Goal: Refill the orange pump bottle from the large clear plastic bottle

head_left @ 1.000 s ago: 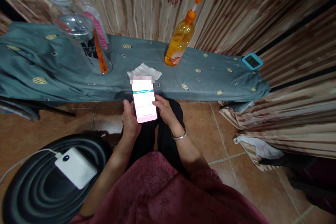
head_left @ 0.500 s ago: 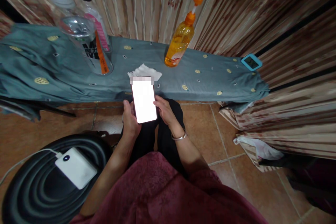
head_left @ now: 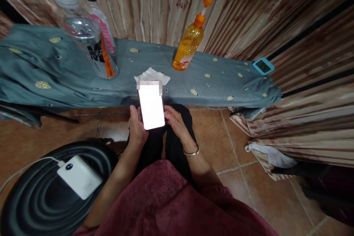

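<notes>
A smartphone (head_left: 152,107) with a glowing white screen is held upright over my lap; its top strip is blurred out. My left hand (head_left: 137,125) is closed round its left edge, thumb pointing up along the side. At the right edge, my right hand (head_left: 174,120) has its fingers curled against the phone, partly behind it, with the thumb by the lower right side. Just beyond the phone's top lies a crumpled white tissue (head_left: 152,76) on the cloth-covered table (head_left: 155,57), partly hidden by the phone.
An orange pump bottle (head_left: 188,46), a large clear bottle (head_left: 92,49) and a pink-labelled pump bottle (head_left: 106,31) stand on the cloth. A blue-framed device (head_left: 263,66) sits at its right end. Lower left, a white power bank (head_left: 79,177) with a cable rests on a black ridged stool (head_left: 33,195).
My right hand has shifted slightly right and down, its thumb drawing back from the screen to the phone's edge. The left hand and phone stay almost still.
</notes>
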`<state>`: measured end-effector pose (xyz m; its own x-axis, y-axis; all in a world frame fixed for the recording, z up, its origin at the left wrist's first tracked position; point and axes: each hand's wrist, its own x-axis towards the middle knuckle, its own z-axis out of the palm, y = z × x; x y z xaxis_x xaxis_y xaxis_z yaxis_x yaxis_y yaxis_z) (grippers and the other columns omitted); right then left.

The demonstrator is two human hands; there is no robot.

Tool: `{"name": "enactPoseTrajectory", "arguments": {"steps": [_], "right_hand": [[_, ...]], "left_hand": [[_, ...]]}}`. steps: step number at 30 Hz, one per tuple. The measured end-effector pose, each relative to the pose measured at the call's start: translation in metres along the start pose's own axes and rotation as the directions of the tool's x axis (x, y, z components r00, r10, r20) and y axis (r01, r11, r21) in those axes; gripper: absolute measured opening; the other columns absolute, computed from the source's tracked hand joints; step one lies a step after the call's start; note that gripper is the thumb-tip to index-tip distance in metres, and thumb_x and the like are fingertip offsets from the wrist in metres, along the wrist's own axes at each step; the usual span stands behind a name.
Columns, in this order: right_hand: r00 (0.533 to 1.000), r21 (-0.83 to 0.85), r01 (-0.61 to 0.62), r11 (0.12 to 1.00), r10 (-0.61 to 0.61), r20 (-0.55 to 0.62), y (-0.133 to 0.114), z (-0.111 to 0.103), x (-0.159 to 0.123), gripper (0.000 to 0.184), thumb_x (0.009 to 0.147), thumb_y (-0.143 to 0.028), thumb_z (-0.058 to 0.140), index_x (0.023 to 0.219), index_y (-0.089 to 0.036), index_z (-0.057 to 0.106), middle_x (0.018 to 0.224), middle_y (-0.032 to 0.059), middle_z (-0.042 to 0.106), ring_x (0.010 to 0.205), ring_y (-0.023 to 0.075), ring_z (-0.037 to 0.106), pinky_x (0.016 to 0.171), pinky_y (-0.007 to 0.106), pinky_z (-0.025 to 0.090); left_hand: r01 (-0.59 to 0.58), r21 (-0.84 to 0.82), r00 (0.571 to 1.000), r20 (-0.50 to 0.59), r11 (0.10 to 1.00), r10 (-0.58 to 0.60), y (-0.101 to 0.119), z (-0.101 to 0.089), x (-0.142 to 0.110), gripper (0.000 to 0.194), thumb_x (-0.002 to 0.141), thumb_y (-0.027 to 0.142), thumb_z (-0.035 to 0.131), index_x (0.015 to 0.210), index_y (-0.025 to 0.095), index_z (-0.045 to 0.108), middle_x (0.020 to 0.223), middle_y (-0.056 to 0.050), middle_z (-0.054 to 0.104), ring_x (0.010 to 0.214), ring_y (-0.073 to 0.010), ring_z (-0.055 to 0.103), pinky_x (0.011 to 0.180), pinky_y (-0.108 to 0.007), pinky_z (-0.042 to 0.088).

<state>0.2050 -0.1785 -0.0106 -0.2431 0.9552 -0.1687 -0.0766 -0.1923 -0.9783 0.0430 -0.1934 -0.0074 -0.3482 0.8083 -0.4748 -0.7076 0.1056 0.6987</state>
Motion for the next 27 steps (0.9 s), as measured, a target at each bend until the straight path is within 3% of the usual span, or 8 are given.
{"name": "enactPoseTrajectory", "arguments": {"steps": [4,7,11,14,18,23,27], "right_hand": [[0.999,-0.008,-0.044,0.999,0.044,0.023,0.0045,0.0007,-0.0085,0.034,0.097,-0.062,0.088,0.110,-0.030,0.083,0.086,-0.0036,0.075,0.086,0.0234,0.076,0.078,0.037,0.074],[0.997,0.012,-0.063,0.998,0.062,0.053,0.0031,0.0042,-0.0087,0.042,0.093,-0.069,0.090,0.102,-0.030,0.077,0.087,-0.0035,0.077,0.076,0.0208,0.076,0.073,0.039,0.080],[0.993,0.009,-0.092,0.996,0.091,0.082,-0.0002,0.0069,-0.0058,0.056,0.091,-0.080,0.096,0.091,-0.029,0.074,0.079,-0.0034,0.075,0.062,0.0170,0.074,0.062,0.033,0.075],[0.990,0.014,-0.107,0.994,0.105,0.098,-0.0009,0.0068,-0.0044,0.064,0.089,-0.087,0.098,0.087,-0.028,0.073,0.075,-0.0024,0.077,0.055,0.0153,0.074,0.055,0.029,0.070],[0.989,0.045,-0.107,0.993,0.102,0.110,-0.0019,0.0068,-0.0040,0.063,0.089,-0.085,0.101,0.086,-0.027,0.074,0.072,-0.0035,0.079,0.052,0.0150,0.077,0.054,0.026,0.070],[0.985,0.068,-0.114,0.991,0.104,0.137,-0.0015,0.0068,-0.0038,0.059,0.089,-0.080,0.101,0.093,-0.027,0.077,0.073,-0.0036,0.080,0.054,0.0166,0.080,0.054,0.027,0.071],[0.985,0.090,-0.095,0.991,0.081,0.150,0.0033,0.0038,-0.0024,0.045,0.093,-0.067,0.095,0.096,-0.027,0.075,0.075,-0.0031,0.081,0.056,0.0176,0.082,0.057,0.028,0.073]], "left_hand": [[-0.023,0.030,0.999,0.024,0.999,0.022,-0.0020,-0.0032,0.0017,0.067,0.118,0.084,0.072,0.121,0.020,0.089,0.121,-0.019,0.100,0.147,-0.0451,0.092,0.117,-0.053,0.080],[-0.027,0.039,0.999,0.023,0.999,0.026,-0.0029,-0.0039,0.0026,0.068,0.116,0.085,0.071,0.122,0.020,0.090,0.120,-0.019,0.100,0.142,-0.0452,0.094,0.113,-0.054,0.081],[-0.023,0.062,1.000,0.019,0.998,0.022,-0.0022,-0.0034,0.0030,0.062,0.119,0.080,0.068,0.118,0.023,0.092,0.117,-0.016,0.100,0.139,-0.0457,0.095,0.108,-0.051,0.083],[-0.004,0.048,1.000,0.001,0.999,0.004,-0.0001,-0.0019,0.0016,0.062,0.127,0.072,0.055,0.116,0.023,0.092,0.108,-0.014,0.099,0.137,-0.0426,0.096,0.107,-0.048,0.082],[0.021,0.022,1.000,0.000,1.000,-0.021,0.0031,0.0003,-0.0005,0.068,0.132,0.070,0.046,0.121,0.022,0.093,0.098,-0.012,0.097,0.129,-0.0400,0.099,0.104,-0.046,0.083],[0.026,0.025,1.000,0.007,0.999,-0.026,0.0036,0.0007,-0.0007,0.068,0.130,0.073,0.051,0.134,0.020,0.094,0.104,-0.012,0.099,0.127,-0.0402,0.099,0.101,-0.046,0.083],[-0.009,0.038,1.000,0.014,0.999,0.008,0.0001,-0.0014,0.0014,0.064,0.127,0.073,0.056,0.127,0.020,0.093,0.107,-0.014,0.100,0.129,-0.0404,0.098,0.101,-0.045,0.082]]}}
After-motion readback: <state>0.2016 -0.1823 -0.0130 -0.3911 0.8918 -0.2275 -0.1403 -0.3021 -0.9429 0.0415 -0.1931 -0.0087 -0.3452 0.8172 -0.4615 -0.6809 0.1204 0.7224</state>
